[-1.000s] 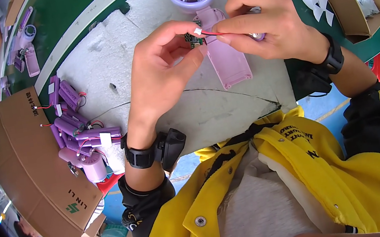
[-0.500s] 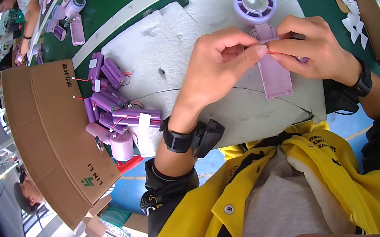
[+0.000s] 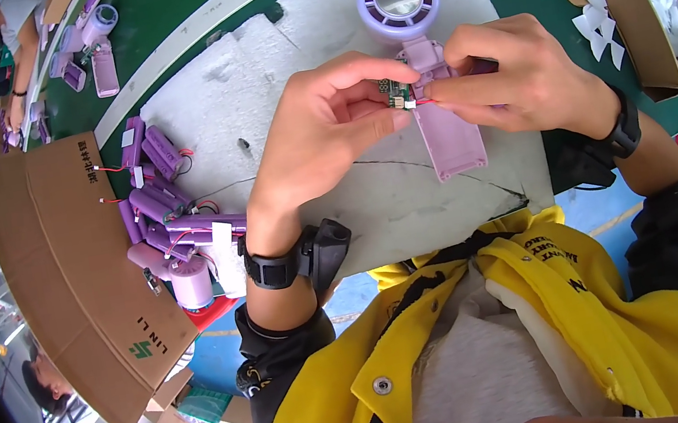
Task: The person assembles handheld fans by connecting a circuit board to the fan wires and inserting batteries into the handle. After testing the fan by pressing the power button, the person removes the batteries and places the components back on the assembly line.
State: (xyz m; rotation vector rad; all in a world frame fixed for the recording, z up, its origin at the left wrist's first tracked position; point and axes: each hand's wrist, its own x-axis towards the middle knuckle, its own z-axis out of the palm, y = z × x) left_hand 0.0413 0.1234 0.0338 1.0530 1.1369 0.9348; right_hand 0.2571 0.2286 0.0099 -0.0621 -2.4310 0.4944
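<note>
A lavender handheld fan (image 3: 376,30) lies on the white foam sheet, its long pink handle shell (image 3: 455,143) open and pointing toward me. My left hand (image 3: 312,131) pinches a small green circuit board (image 3: 396,92) above the handle's upper part. Against the board's edge sits a white plug (image 3: 411,104); whether it is fully seated I cannot tell. My right hand (image 3: 519,78) grips the plug's red wire (image 3: 426,102) between thumb and fingers. Behind those fingers a dark purple battery (image 3: 483,65) shows in part, tucked in the same hand.
Purple battery packs (image 3: 161,192) with wires are heaped on the foam sheet (image 3: 304,217) at left, beside a large cardboard box (image 3: 63,275). A cardboard box of white paper pieces (image 3: 637,9) stands at right. More fan parts (image 3: 104,67) lie far left, near another person's arm.
The green board and white plug have come into sight between my hands. My left hand's fingers have opened out somewhat around the board. The whole view has shifted slightly.
</note>
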